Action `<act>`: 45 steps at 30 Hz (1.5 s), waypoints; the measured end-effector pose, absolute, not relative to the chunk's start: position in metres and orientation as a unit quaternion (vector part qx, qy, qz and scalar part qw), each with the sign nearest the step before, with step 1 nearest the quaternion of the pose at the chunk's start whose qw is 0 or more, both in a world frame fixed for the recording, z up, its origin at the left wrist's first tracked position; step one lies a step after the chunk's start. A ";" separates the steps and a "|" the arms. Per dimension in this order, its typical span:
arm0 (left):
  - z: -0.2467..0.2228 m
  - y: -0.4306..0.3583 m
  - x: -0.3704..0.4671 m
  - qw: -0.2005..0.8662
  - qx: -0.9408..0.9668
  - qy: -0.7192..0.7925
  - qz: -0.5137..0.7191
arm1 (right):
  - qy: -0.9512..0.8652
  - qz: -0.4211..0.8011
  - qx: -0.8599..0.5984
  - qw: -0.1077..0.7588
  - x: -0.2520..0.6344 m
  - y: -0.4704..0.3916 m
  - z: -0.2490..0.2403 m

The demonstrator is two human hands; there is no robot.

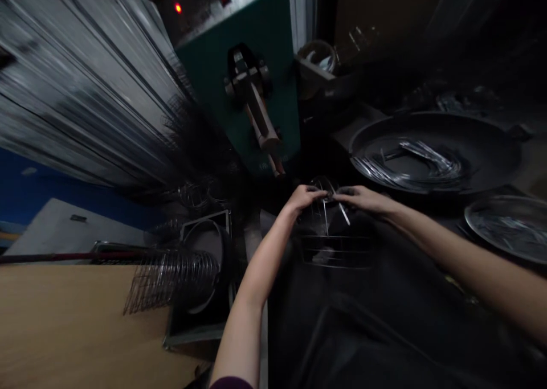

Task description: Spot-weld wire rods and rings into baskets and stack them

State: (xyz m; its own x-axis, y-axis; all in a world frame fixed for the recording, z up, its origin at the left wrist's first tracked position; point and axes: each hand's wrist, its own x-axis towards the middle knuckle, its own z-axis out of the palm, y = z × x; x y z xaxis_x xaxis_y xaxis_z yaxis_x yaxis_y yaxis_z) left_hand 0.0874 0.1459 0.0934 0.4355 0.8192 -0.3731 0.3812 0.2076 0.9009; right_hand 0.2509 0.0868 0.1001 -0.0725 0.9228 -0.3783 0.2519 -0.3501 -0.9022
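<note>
My left hand is closed in a pinch at the top of a thin wire frame, which stands over my dark lap. Facing it, my right hand pinches a short bright metal strip that slants downward. Both sets of fingertips nearly meet at the frame's upper end, and the exact contact there is dark and blurred. Just beyond my hands, the copper-coloured electrode arms of a green machine point down toward them.
At right, a wide dark pan holds bundles of shiny metal pieces, with a second round tray nearer me. On the left, several stacked wire racks rest by a metal-edged box. A red lamp glows on the machine.
</note>
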 end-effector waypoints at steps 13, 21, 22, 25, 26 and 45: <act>0.103 0.151 0.095 0.636 0.540 0.496 0.241 | -0.525 0.503 -0.587 0.356 0.239 0.056 0.093; 0.093 0.174 0.100 0.675 0.483 0.511 0.223 | -0.549 0.488 -0.616 0.286 0.257 0.078 0.101; 0.091 0.175 0.103 0.680 0.463 0.524 0.222 | -0.547 0.498 -0.611 0.283 0.261 0.080 0.095; 0.094 0.166 0.109 0.685 0.440 0.533 0.230 | -0.527 0.521 -0.604 0.294 0.262 0.081 0.086; 0.097 0.162 0.110 0.685 0.442 0.530 0.233 | -0.514 0.535 -0.599 0.301 0.260 0.080 0.086; 0.100 0.173 0.138 0.665 0.490 0.528 0.196 | -0.496 0.479 -0.669 0.279 0.280 0.081 0.106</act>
